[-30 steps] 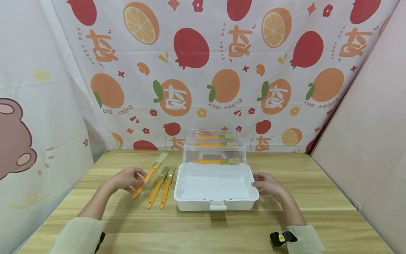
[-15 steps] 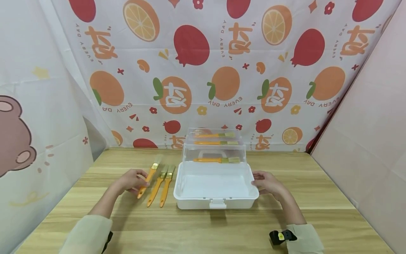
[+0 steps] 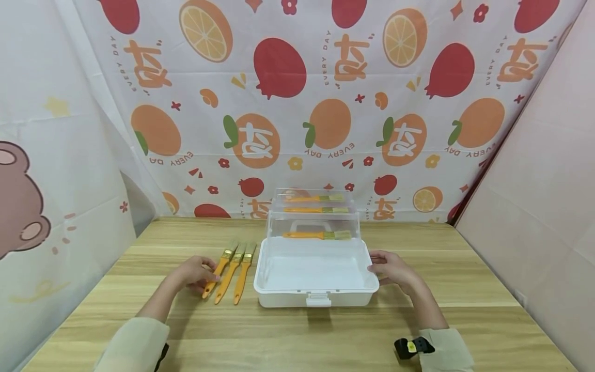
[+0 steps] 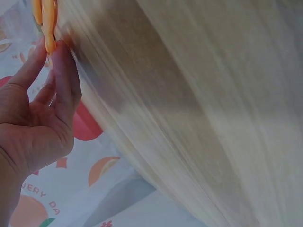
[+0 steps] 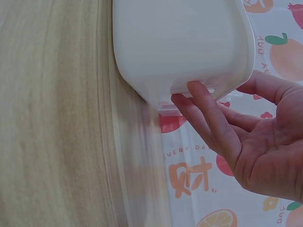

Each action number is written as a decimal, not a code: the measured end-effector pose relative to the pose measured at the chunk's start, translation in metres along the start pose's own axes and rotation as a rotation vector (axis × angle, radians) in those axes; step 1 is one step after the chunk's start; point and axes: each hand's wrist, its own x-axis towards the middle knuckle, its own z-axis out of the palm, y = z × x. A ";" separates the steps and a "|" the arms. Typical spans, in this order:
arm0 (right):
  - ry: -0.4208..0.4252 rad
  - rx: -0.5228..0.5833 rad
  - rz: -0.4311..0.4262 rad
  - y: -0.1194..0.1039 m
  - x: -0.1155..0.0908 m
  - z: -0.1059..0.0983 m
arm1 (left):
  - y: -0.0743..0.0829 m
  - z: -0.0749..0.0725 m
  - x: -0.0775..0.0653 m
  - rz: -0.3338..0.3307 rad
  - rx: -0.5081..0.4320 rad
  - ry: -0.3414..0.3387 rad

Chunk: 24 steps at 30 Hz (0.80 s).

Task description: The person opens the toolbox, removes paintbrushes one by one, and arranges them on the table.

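had the leftmost brush [image 3: 222,263] pinched near its handle's end in the left hand [image 3: 193,274], with thumb and fingers drawn together on it, just left of the middle brush [image 3: 229,280] and the right-hand brush [image 3: 242,280] on the counter [image 3: 260,341], bristles at the far end. held the right end of the white box [image 3: 283,299] in the right hand [image 3: 395,271], with thumb and fingers slightly bent about the rim, though too hidden to be sure of every contact. called, by the look of things, for a light, low pinch, for matching the neighbouring slant without nudging the middle brush, and for steady, gentle pressure at the rim, enough to prevent sliding but never tipping.
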 end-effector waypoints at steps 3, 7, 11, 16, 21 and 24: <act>0.000 -0.001 0.003 0.000 0.000 0.000 | 0.000 0.002 0.001 -0.011 0.011 0.009; 0.004 -0.006 0.007 0.001 0.001 0.000 | -0.001 0.003 0.002 -0.005 0.022 0.011; 0.006 -0.005 0.010 0.001 0.001 0.000 | -0.002 0.004 0.003 -0.007 0.036 0.023; 0.005 -0.004 0.009 0.000 0.001 0.000 | -0.003 0.004 0.002 0.010 0.051 0.034; 0.017 -0.009 0.005 0.001 0.001 0.000 | -0.001 0.004 0.003 0.000 0.067 0.038; 0.021 -0.006 0.002 0.001 0.002 0.000 | -0.001 0.004 0.003 0.002 0.074 0.040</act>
